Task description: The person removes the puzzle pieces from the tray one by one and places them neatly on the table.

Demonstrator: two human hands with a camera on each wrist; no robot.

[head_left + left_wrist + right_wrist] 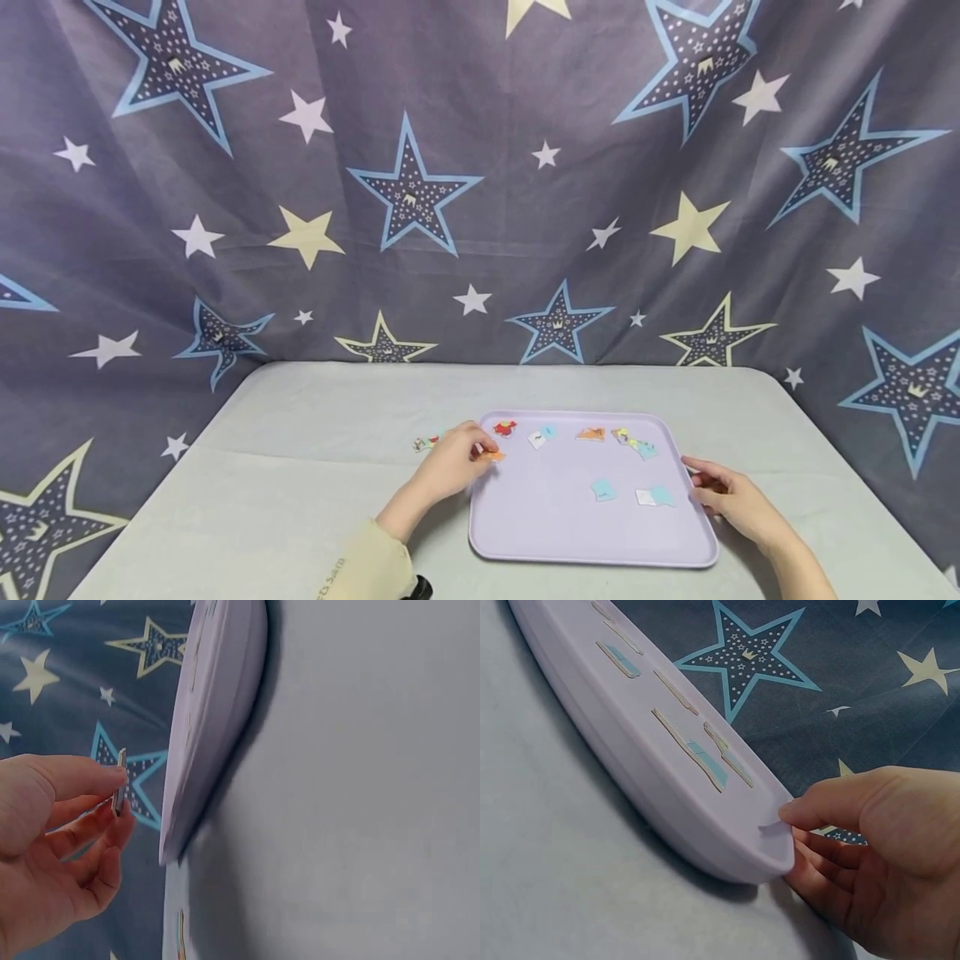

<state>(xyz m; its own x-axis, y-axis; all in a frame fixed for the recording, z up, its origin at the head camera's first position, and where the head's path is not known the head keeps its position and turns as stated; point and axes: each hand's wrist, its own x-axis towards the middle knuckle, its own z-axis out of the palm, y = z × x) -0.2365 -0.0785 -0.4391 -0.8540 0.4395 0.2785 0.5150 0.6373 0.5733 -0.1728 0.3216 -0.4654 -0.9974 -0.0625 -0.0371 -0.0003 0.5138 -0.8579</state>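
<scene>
Between thumb and fingertips my left hand [456,457] pinches a small orange puzzle piece [492,456] over the left edge of a lilac tray [540,533]. In the left wrist view the thin piece [119,782] is seen edge-on, its picture hidden. My right hand [731,496] holds the tray's right rim. In the right wrist view, the thumb lies over the rim and the fingers sit against its outer side. Flat on the tray lie a red piece [505,428], an orange piece [591,434], a light blue piece [603,490] and several others.
More colourful pieces [424,442] lie on the grey-white table cover [315,475], left of the tray and partly behind my left hand. A dark curtain with stars [480,275] hangs behind the table and along its sides.
</scene>
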